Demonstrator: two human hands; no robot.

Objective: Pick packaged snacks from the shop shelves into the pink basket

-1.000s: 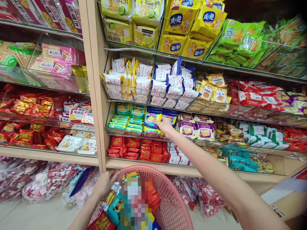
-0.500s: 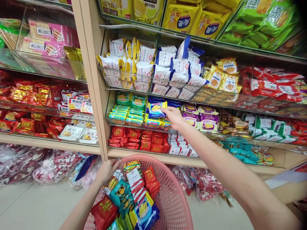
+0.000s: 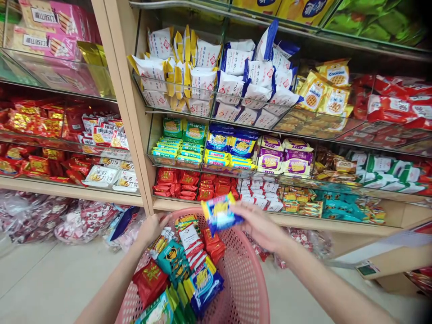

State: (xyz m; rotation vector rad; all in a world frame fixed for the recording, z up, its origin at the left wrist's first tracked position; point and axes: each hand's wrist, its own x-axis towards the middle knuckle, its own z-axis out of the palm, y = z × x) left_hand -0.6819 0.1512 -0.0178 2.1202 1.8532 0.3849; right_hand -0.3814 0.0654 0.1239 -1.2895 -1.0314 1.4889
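Observation:
Between the fingers of my right hand [image 3: 258, 223] is a blue-and-yellow snack packet [image 3: 221, 213], a little blurred, held over the far right rim of a pink plastic basket [image 3: 248, 270]. My left hand [image 3: 151, 230] is closed on the basket's far left rim, its fingertips partly hidden. Inside the basket lie a similar blue-and-yellow packet [image 3: 204, 284], red packets [image 3: 150, 282], teal packets [image 3: 173, 261], a white-and-red packet [image 3: 191, 238] and green packets [image 3: 165, 308].
Shelves with clear dividers hold blue-and-yellow packets [image 3: 243, 143], purple packets [image 3: 271, 159], green packets [image 3: 195, 131] and white packets [image 3: 261, 72]. A wooden upright [image 3: 126, 108] parts two shelf units. Plastic bags of goods [image 3: 86, 220] sit on the floor below. A cardboard box [image 3: 401, 256] is at right.
My right hand has drawn the blue-and-yellow packet away from the shelf, down toward me and over the basket. My left hand stays on the rim. The view has tipped downward.

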